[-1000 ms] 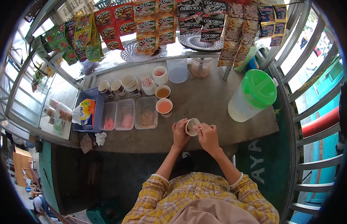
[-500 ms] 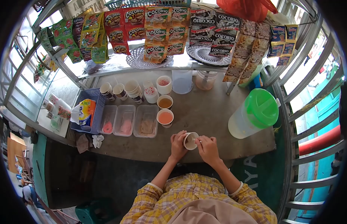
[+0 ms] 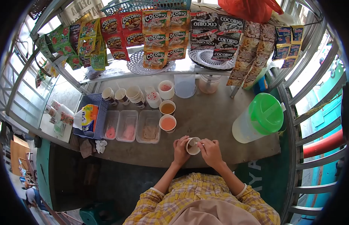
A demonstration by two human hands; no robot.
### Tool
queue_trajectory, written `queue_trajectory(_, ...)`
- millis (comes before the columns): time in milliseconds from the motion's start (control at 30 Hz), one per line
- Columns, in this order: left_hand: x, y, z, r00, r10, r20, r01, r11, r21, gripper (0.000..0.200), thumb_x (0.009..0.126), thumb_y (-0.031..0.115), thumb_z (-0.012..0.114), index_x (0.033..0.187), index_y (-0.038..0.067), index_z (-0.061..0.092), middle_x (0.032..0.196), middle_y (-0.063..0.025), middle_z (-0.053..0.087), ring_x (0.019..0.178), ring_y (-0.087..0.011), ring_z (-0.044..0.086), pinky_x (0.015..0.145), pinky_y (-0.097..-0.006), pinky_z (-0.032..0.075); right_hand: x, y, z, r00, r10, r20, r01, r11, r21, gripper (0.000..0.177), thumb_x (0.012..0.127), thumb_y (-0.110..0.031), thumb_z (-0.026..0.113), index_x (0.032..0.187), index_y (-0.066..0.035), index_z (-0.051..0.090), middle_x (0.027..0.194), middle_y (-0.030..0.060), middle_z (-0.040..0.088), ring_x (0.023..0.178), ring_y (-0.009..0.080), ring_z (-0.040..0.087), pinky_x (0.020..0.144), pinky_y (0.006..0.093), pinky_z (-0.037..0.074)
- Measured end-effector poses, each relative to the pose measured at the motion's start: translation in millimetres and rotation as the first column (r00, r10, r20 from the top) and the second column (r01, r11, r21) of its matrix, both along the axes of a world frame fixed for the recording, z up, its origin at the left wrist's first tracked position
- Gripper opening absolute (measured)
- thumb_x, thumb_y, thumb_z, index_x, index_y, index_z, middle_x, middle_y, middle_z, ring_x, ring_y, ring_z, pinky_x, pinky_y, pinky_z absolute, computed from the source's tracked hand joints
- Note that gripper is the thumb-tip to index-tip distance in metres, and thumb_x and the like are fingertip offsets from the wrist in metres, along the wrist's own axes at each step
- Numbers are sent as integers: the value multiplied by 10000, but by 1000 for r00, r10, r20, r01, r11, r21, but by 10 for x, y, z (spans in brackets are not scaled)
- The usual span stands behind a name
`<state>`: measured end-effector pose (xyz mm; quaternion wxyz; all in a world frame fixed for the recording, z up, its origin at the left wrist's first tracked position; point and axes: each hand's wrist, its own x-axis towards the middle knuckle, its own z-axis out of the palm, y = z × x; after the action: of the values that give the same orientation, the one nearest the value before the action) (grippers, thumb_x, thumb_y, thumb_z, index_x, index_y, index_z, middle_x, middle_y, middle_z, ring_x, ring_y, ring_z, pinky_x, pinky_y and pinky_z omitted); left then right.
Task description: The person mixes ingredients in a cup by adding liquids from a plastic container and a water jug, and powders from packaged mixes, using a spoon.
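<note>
My left hand [image 3: 180,150] is wrapped round the outer left side of a paper cup [image 3: 194,139] near the table's front edge. The cup leans towards me, and a brownish content shows inside it. At the cup's right rim, my right hand [image 3: 211,151] pinches a small pale spoon-like utensil [image 3: 198,143], which reaches into the cup; its lower end is hard to make out. Just beyond my hands stand a cup of pink-orange drink [image 3: 168,123] and a cup of amber drink [image 3: 167,108].
Three clear tubs [image 3: 148,125] of powder sit left of the drinks, beside a blue basket [image 3: 84,131]. Stacked paper cups [image 3: 134,95] stand behind. A green-lidded jug [image 3: 244,127] is at the right. Sachet strips [image 3: 155,39] hang above the table's far side.
The whole scene sits slightly lower in view, as the camera has shifted. Both hands keep their hold on the cup and utensil; the right hand has moved only slightly.
</note>
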<state>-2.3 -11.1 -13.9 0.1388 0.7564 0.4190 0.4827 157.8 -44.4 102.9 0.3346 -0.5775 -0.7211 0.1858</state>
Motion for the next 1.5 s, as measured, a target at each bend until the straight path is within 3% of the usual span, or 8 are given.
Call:
queue_trajectory(233, 21, 11, 37, 999, 30, 13, -30, 999, -16, 690, 636, 123, 831, 1206, 118, 441, 1240, -98, 590, 1171, -266, 558, 997, -441, 336, 3, 80, 21, 1000, 16, -13, -15, 1000, 21, 206, 960, -228, 507, 926, -63, 627, 827, 80, 630, 758, 269, 578, 784, 392, 352)
queue_trajectory(333, 24, 16, 30, 1000, 26, -2, -26, 1000, -8, 692, 635, 123, 830, 1207, 118, 442, 1243, -99, 588, 1173, -266, 557, 996, -441, 339, 67, 127, 29, 996, 86, -12, -86, 993, -76, 207, 960, -228, 507, 918, -62, 624, 828, 77, 631, 758, 269, 579, 785, 391, 352)
queue_trajectory(433, 12, 13, 53, 1000, 5, -3, -5, 1000, -25, 694, 636, 123, 831, 1209, 118, 440, 1244, -99, 588, 1175, -265, 557, 997, -442, 340, 62, 160, 29, 990, 70, -124, -81, 994, -79, 210, 961, -228, 506, 914, -58, 620, 828, 78, 632, 764, 269, 579, 783, 391, 351)
queue_trajectory(533, 13, 29, -5, 1000, 18, -15, -19, 1000, -24, 696, 638, 121, 831, 1212, 119, 437, 1246, -98, 588, 1177, -265, 557, 999, -444, 338, 32, 192, 91, 998, 52, 34, -52, 999, -5, 211, 961, -228, 503, 916, -58, 618, 830, 78, 631, 767, 266, 578, 779, 392, 351)
queue_trajectory(633, 20, 29, 9, 1000, 24, -6, -24, 999, -26, 686, 641, 120, 830, 1206, 119, 441, 1246, -98, 589, 1178, -266, 557, 1002, -445, 334, 33, 233, 48, 993, 103, -66, -108, 991, -78, 206, 958, -211, 516, 881, -53, 623, 827, 79, 636, 762, 261, 573, 780, 377, 342)
queue_trajectory(733, 19, 39, 8, 1000, 22, -13, -23, 1000, -15, 679, 645, 121, 830, 1203, 116, 443, 1246, -100, 588, 1177, -267, 557, 1002, -444, 334, 6, 236, 88, 997, 51, 58, -52, 999, 15, 215, 962, -217, 507, 883, -54, 623, 833, 79, 636, 770, 260, 572, 783, 380, 343)
queue_trajectory(1133, 12, 1, 36, 999, 33, -7, -34, 998, -45, 693, 630, 134, 836, 1204, 112, 450, 1232, -98, 590, 1175, -265, 555, 1015, -438, 325, -36, 90, -29, 997, 5, -77, -6, 1000, -17, 214, 962, -213, 509, 901, -43, 624, 827, 80, 631, 766, 261, 575, 787, 375, 346)
queue_trajectory(1500, 18, -2, 54, 999, 24, -30, -24, 1000, -7, 749, 606, 167, 844, 1234, 100, 441, 1226, -100, 580, 1164, -270, 549, 991, -441, 336, -41, -69, -137, 998, -45, -40, 46, 999, 17, 198, 962, -206, 504, 926, -50, 620, 875, 85, 633, 784, 269, 585, 778, 380, 361)
